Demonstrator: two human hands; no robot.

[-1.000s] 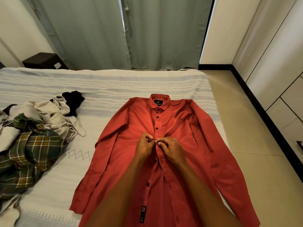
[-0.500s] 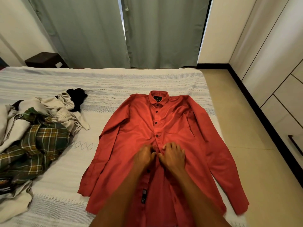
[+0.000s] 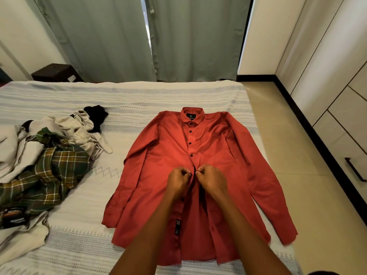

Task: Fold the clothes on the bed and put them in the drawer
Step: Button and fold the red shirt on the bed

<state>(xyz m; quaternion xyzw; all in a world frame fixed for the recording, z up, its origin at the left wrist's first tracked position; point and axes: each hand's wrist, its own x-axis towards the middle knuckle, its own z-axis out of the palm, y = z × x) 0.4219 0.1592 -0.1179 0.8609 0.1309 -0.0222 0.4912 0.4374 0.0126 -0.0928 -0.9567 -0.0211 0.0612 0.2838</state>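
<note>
- Red shirt (image 3: 158,175) lies flat, front up, on the bed (image 3: 139,98), collar toward the curtains (image 3: 111,36), sleeves spread to each side.
- Left hand (image 3: 178,180) and right hand (image 3: 211,178) meet at the shirt's button strip, midway down; each hand's curled fingers pinch one edge of the strip.
- Forearms cover the lower part of the strip; the fingertips are hard to make out.
- Heap of clothes (image 3: 45,161) lies on the bed to the left, cut off by the picture edge.
- Drawer handle (image 3: 355,169) shows at the right edge.
</note>
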